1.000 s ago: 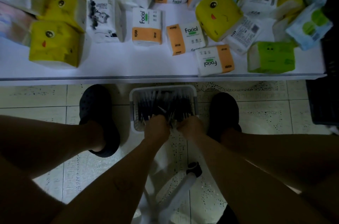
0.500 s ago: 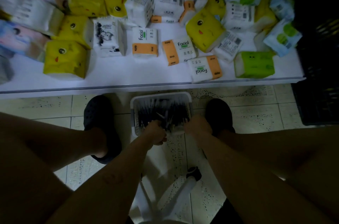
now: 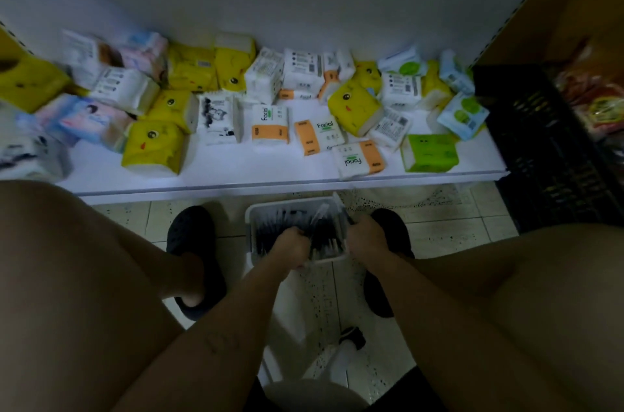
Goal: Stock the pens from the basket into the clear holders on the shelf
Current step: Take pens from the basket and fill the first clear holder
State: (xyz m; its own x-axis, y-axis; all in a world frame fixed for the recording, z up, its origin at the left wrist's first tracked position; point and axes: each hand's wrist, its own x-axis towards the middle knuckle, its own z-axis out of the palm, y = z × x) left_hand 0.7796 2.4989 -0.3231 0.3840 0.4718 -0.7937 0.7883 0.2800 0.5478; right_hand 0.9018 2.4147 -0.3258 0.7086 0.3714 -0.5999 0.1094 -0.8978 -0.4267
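Both fists closed on pens (image 3: 322,213) — left hand (image 3: 290,251), right hand (image 3: 366,236) — over the basket (image 3: 251,219), just below the shelf edge (image 3: 236,187).

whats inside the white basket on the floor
The white basket holds a dense load of dark pens. Both hands, left hand and right hand, grip some, covering the pens beneath them.

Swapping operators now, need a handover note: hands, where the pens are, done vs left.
Left hand: closed on pens inside the basket.
Right hand: closed on pens at the basket's right edge, tips pointing up.
The basket sits on the floor between the feet, below the shelf, still full.
Done: nothing stocked that I can see.
Left: everything; clear holders not in view, only tissue packs.
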